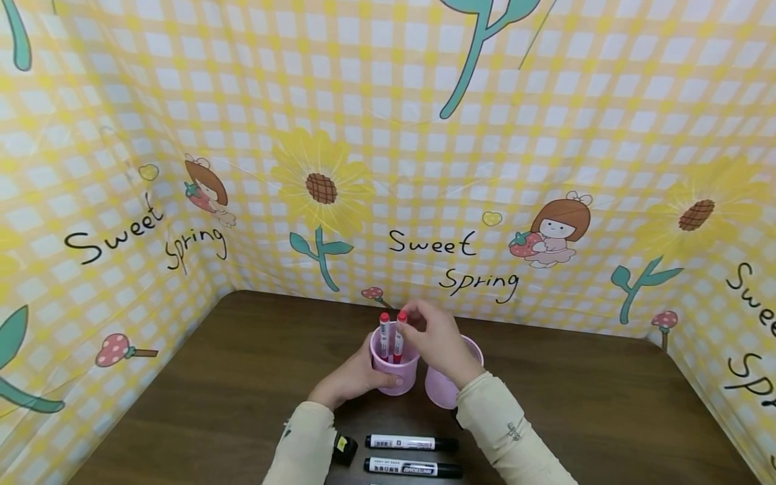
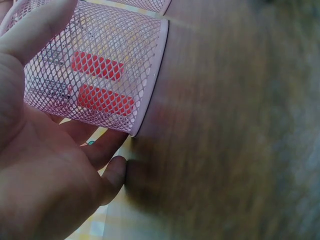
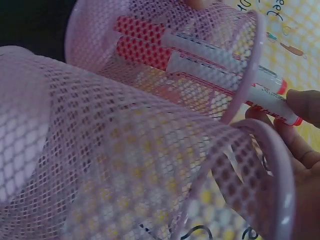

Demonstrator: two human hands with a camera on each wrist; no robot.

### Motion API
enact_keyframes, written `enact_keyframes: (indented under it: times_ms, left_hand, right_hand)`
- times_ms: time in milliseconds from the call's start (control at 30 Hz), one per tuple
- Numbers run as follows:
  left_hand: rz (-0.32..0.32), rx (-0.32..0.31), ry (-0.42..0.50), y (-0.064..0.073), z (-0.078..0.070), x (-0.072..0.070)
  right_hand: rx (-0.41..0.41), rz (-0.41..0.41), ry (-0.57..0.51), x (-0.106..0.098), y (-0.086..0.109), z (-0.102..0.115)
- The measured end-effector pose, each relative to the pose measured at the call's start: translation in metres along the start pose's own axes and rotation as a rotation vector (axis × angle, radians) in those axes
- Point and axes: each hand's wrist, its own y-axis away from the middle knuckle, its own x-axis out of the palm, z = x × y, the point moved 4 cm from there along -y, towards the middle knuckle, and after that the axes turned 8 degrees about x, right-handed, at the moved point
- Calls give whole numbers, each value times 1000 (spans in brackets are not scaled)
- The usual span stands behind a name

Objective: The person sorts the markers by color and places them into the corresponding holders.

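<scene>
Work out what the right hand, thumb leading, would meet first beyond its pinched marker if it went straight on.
Probably the other red-ended marker in the pink cup, though depth is uncertain.

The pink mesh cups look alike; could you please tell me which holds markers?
The left pink mesh cup, gripped by the left hand, holds two white-and-red markers; the right cup shows none.
</scene>
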Motion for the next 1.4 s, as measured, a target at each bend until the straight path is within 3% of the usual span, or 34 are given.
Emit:
enact_keyframes:
  times_ms: [1100,1267,1400]
  left_hand:
    - [-3,2,6,-7,-3,8]
    - [2,-9,12,-6,0,10]
    - [3,-6,16,-6,1,11]
  right_hand:
    - [32,78,38,-4,0,-11]
    - [25,29,79,-14,10,-5]
    - [-29,-44,96,-33,28,7]
